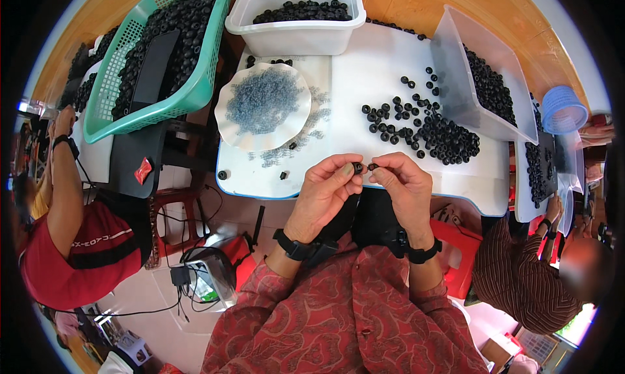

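Near the middle of the frame, the left hand [329,190] is closed on a round black part [357,168], pinched in its fingertips. The right hand [407,188] pinches a smaller dark bit [372,167] just to the right of it — so the two bits sit side by side, each nearest its own hand. They are too small to tell which way their long sides run. I see no writing on either bit. At the left of the frame, a red shirt [84,263] has white letters, bent by the lens.
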### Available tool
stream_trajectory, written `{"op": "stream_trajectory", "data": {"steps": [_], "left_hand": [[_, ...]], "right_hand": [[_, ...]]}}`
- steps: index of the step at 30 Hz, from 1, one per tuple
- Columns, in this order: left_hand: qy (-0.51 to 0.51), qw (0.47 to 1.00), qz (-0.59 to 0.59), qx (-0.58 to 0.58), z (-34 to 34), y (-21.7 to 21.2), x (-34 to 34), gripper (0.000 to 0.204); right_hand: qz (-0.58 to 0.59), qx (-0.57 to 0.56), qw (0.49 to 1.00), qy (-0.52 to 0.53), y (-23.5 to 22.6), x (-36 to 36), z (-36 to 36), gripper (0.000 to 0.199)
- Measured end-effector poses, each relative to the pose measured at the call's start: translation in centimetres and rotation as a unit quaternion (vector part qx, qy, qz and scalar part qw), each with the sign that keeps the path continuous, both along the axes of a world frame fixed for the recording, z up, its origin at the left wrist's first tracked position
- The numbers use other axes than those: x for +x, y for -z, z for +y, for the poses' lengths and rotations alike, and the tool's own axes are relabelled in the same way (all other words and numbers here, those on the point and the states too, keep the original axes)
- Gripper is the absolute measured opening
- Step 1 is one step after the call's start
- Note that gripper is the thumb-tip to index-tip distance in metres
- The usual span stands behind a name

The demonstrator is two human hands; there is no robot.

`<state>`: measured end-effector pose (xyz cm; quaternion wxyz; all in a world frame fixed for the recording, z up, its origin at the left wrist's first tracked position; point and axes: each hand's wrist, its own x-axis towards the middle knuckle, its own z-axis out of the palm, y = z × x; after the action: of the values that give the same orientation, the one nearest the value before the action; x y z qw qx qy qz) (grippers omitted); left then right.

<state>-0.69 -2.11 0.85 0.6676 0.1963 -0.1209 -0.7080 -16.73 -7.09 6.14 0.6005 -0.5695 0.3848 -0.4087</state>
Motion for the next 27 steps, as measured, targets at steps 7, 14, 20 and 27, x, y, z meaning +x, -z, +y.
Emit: {"op": "stream_trajectory", "data": {"steps": [7, 14, 20, 27], "left_hand": [[0.003, 1.0, 0.011, -0.017, 0.0, 0.0, -0.3, 0.025], [0.007, 0.996, 0.088, -0.019, 0.2, 0.1, -0.1, 0.024], [0.001, 0.998, 0.061, -0.022, 0.3, 0.0, -0.1, 0.023], [-0.018, 0.999, 0.02, -0.028, 0.5, -0.4, -0.1, 0.024]], "right_hand": [[0.062, -0.106, 0.992, 0.018, 0.1, 0.3, 0.3, 0.012], [0.057, -0.111, 0.992, 0.023, -0.9, 0.7, 0.9, 0.012], [0.047, -0.13, 0.99, 0.018, -1.1, 1.1, 0.9, 0.013], [0.077, -0.171, 0.982, 0.016, -1.1, 1.3, 0.8, 0.013]]}}
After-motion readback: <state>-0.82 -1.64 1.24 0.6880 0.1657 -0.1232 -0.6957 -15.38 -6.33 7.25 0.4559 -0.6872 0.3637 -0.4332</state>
